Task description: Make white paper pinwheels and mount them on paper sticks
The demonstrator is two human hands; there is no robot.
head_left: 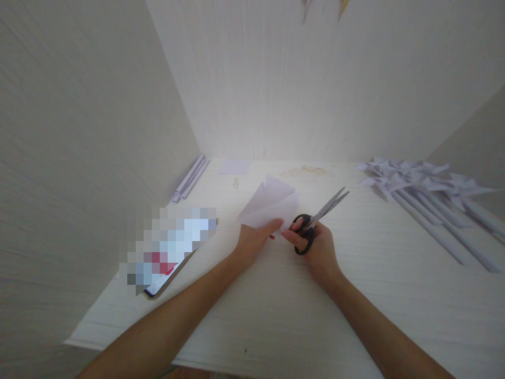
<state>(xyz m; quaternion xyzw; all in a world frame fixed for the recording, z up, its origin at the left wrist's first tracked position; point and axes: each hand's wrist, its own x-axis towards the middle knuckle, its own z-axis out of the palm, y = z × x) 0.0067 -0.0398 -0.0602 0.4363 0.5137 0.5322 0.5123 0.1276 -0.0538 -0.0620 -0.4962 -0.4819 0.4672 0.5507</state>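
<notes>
Two bare forearms reach in from the near edge of a pale wood-grain table (355, 326), and nothing lies between them and the work. At the left, near the table's edge, a flat device (169, 252) with a blurred screen lies at an angle. The left hand (254, 237) pinches the near edge of a folded white paper (270, 202), thumb on top, and holds it raised a little above the surface with its point turned away. Just beside it, the right hand (317, 247) has its fingers through the black handles of a pair of scissors (319, 218); the blades lie nearly closed and point up and to the right, clear of the sheet. Farther back on the right lies a heap of paper pinwheels (418, 181) on long rolled paper sticks, well apart from the hands. At the far left, a few more rolled sticks (191, 179) lie along the side wall, with a small square sheet (235, 167) near the back and some faint small scraps beside it. Plain pale panels close the table in on the left, back and right.
</notes>
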